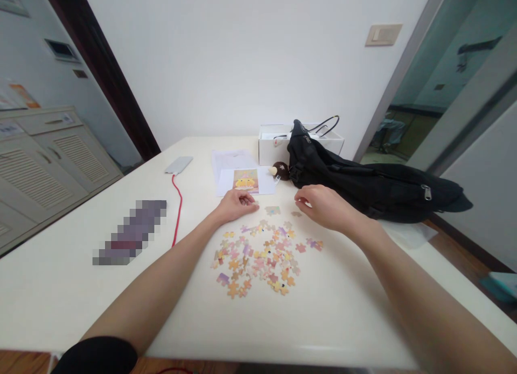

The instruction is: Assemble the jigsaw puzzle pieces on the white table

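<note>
Loose jigsaw puzzle pieces [266, 258] in yellow, pink, purple and cream lie heaped on the white table in front of me. Beyond the heap, a small joined section of puzzle [272, 210] lies flat between my hands. My left hand [239, 206] rests just left of it, fingers curled together; whatever they may hold is too small to name. To its right, my right hand [318, 204] is bent in a pinch, its fingertips partly hidden. A brownish puzzle piece [296, 214] lies just below those fingertips. Behind my left hand is a printed reference picture [246, 181] with yellow figures.
A black bag [363, 183] lies along the right side, before a white box [271, 150]. White paper sheets [224, 159] lie at the back. On the left are a power bank [179, 164] with a red cable [179, 207] and a pixelated dark object [135, 231].
</note>
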Motion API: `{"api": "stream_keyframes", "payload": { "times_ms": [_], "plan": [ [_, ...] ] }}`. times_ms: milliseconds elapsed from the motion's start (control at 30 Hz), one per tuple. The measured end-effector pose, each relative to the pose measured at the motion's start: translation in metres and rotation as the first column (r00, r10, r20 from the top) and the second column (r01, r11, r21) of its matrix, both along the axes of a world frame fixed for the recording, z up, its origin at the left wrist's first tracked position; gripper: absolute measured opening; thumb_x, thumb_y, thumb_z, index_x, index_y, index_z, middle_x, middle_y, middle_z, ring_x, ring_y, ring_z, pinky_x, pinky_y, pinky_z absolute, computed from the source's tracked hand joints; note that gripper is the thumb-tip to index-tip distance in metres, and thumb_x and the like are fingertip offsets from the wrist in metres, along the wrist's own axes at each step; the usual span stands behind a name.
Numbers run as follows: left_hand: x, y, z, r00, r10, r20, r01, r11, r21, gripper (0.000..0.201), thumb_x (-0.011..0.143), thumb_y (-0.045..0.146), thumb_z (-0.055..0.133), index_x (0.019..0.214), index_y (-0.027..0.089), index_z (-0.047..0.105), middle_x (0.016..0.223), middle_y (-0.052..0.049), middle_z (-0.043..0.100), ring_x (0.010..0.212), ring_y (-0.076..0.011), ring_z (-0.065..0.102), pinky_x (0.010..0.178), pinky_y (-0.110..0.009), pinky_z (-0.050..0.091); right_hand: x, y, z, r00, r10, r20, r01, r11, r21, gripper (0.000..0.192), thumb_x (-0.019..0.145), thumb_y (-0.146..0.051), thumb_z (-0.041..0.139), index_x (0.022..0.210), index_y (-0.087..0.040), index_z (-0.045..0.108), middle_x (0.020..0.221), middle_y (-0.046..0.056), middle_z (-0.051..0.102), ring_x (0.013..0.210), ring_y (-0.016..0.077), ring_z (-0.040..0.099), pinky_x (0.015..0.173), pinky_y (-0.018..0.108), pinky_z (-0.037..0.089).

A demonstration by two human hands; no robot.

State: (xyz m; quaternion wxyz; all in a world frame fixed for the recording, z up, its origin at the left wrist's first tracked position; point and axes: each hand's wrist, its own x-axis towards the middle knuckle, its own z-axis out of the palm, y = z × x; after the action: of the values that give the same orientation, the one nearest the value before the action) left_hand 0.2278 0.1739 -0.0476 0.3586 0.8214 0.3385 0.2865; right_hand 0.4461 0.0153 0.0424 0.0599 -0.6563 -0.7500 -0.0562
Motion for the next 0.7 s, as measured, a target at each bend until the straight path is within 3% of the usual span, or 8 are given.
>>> {"api": "stream_keyframes", "payload": {
  "times_ms": [233,433,700],
  "plan": [
    [0.0007,0.0022,-0.0027,1.000,-0.020,0.016,0.020,1.000,0.001,0.021,0.066,0.033,0.069,0.076,0.014,0.071,0.067,-0.002,0.063,0.062,-0.0129,0.052,0.056,-0.023,0.038,0.0001,0.0007,-0.0031,1.000,0.010,0.010,-0.010,1.000,-0.002,0.022,0.090,-0.018,0.047,0.079,-0.016,0.065,0.085,0.009,0.069,0.078,0.0189,0.061,0.066,0.026,0.037],
    [0.0003,0.0012,-0.0017,1.000,-0.028,0.010,0.028,1.000,-0.002,0.029,0.066,0.042,0.071,0.069,0.014,0.068,0.067,-0.003,0.063,0.061,-0.0125,0.050,0.055,-0.024,0.037,-0.0040,0.0005,-0.0022,1.000,0.005,0.012,-0.005,1.000,-0.022,0.021,0.089,-0.018,0.048,0.079,-0.016,0.065,0.087,0.010,0.069,0.079,0.0190,0.062,0.066,0.026,0.037],
    [0.0007,-0.0003,0.0008,1.000,-0.016,-0.007,0.016,1.000,-0.015,0.027,0.067,0.041,0.069,0.069,0.014,0.068,0.067,-0.003,0.062,0.062,-0.0134,0.052,0.055,-0.024,0.038,-0.0043,0.0013,-0.0041,1.000,0.014,0.003,-0.014,0.999,-0.028,0.020,0.089,-0.017,0.048,0.081,-0.015,0.066,0.089,0.010,0.069,0.081,0.0194,0.063,0.065,0.026,0.037]
  ]
}}
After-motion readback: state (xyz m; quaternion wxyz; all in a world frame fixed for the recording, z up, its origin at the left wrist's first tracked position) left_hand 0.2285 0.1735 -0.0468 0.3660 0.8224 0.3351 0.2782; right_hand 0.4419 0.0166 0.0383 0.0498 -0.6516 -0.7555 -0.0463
